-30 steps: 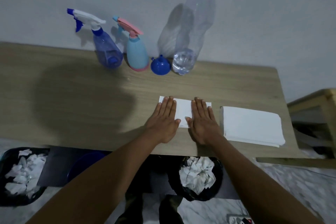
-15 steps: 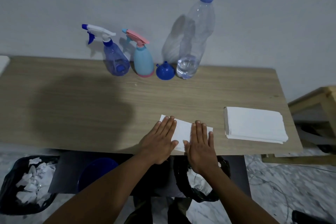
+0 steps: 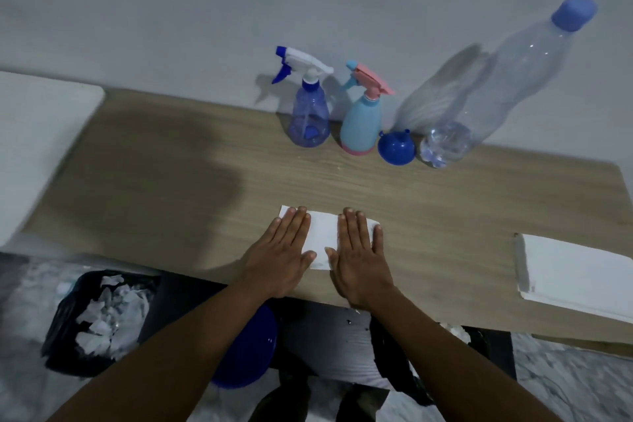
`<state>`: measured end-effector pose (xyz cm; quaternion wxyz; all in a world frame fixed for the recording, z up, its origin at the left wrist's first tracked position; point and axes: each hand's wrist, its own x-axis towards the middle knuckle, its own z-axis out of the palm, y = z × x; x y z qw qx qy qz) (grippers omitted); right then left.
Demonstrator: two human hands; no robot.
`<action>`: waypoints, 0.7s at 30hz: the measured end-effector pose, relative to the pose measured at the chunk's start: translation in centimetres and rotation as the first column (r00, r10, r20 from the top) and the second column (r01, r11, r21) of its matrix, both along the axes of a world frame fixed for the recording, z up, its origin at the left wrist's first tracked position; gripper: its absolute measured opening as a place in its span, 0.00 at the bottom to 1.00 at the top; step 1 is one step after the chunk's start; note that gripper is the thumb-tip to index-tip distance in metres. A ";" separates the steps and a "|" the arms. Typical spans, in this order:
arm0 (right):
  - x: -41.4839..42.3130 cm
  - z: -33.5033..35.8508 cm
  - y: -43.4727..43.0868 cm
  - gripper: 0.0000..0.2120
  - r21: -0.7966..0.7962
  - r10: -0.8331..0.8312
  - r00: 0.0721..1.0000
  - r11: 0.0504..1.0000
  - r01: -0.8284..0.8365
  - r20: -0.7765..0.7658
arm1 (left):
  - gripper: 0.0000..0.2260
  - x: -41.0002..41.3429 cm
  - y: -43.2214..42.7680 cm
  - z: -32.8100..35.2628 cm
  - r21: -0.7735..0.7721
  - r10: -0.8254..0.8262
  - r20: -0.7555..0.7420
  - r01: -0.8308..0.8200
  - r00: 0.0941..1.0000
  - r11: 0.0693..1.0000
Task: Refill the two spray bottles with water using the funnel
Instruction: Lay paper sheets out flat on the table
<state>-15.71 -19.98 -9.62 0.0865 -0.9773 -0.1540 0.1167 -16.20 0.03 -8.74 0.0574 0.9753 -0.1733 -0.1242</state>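
Only my view has swung in the last second. My left hand (image 3: 279, 252) and right hand (image 3: 359, 257) still lie flat and open on the paper (image 3: 322, 236) at the tabletop's (image 3: 171, 181) front edge, gripping nothing, so refilling hasn't begun. The blue sprayer (image 3: 308, 123), pink-topped sprayer (image 3: 359, 127), funnel (image 3: 396, 149) and capped bottle (image 3: 479, 103) line the back edge. Nothing blocks my reach; a napkin stack (image 3: 575, 271) sits at the right edge.
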 end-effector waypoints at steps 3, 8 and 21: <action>2.0 0.0 4.8 0.33 0.006 0.104 0.995 0.995 -0.104 0.012 | 0.34 -0.3 4.7 -0.2 -0.003 0.115 -0.035 -0.115 0.993 0.993; 3.2 -0.2 10.3 0.33 -0.003 0.242 0.970 0.970 -0.242 -0.019 | 0.35 -2.3 9.2 -0.5 -0.007 0.279 -0.060 -0.280 0.958 0.960; 0.2 1.7 8.4 0.29 0.289 0.423 0.906 0.867 -0.406 0.004 | 0.25 -7.8 12.3 0.1 -0.284 0.317 -0.007 -0.305 0.949 0.909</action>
